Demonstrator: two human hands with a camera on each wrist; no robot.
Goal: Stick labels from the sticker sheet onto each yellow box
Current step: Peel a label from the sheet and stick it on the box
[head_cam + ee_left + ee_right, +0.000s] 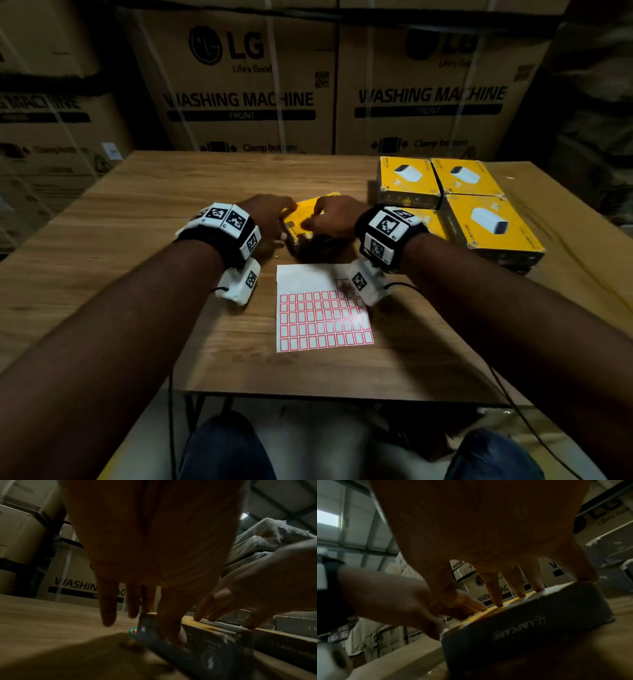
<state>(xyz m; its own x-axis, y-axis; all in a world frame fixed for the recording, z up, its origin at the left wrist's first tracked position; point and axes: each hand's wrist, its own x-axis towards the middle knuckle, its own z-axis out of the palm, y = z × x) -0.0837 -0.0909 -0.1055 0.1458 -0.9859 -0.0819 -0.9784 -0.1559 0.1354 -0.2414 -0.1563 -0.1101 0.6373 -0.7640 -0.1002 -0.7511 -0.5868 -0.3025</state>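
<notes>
A yellow box (303, 219) with dark sides lies mid-table, under both hands. My left hand (274, 221) holds its left corner: the thumb (173, 627) is on the dark side face and the fingers lie over the top edge. The fingertips (499, 602) of my right hand (320, 219) press down on the box's yellow top (501, 609). What lies beneath them is hidden. The sticker sheet (322, 313), white with rows of red-framed labels, lies flat just in front of the box; its upper part is bare.
Several more yellow boxes (488, 222) are stacked at the table's right rear. Large cardboard cartons (239, 96) stand behind the wooden table (120, 222). Cables hang off the front edge, above the person's knees.
</notes>
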